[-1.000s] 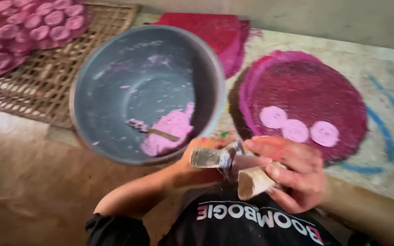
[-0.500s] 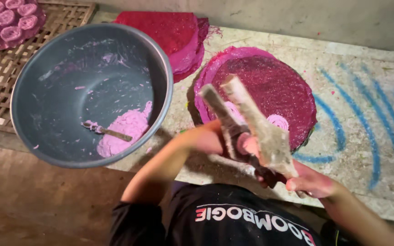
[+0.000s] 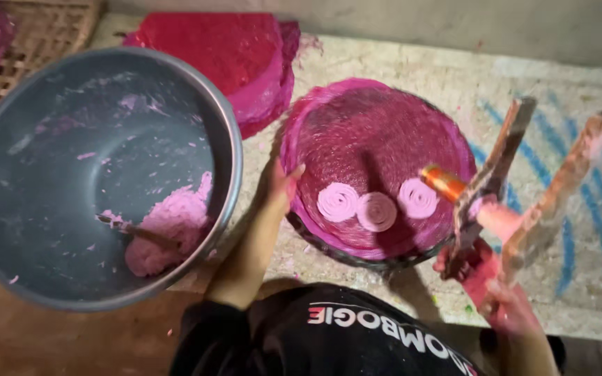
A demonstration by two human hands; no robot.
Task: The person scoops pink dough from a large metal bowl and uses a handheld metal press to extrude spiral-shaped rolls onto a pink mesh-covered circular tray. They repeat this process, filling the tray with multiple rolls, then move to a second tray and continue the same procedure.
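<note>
Head camera view, looking down: a two-armed wooden press (image 3: 524, 188), its arms spread in a V and smeared pink, is gripped near its lower end by the person's right hand (image 3: 485, 278), fingers wrapped firmly around it, to the right of a round woven tray (image 3: 377, 118) stained deep pink. An orange nozzle (image 3: 444, 182) on the press points over the tray's right side, just beside the rightmost of three pale pink dough spirals (image 3: 376, 207) lying in a row on the tray. The left hand (image 3: 280, 188) rests on the tray's left rim, fingers curled over the edge. To the left stands a large grey metal bowl (image 3: 50, 139) holding a lump of pink dough (image 3: 168, 230) with a spoon (image 3: 134, 230) stuck in it. Behind lies a stack of red-pink trays (image 3: 224, 49); a bamboo rack (image 3: 43, 35) sits at upper left.
</note>
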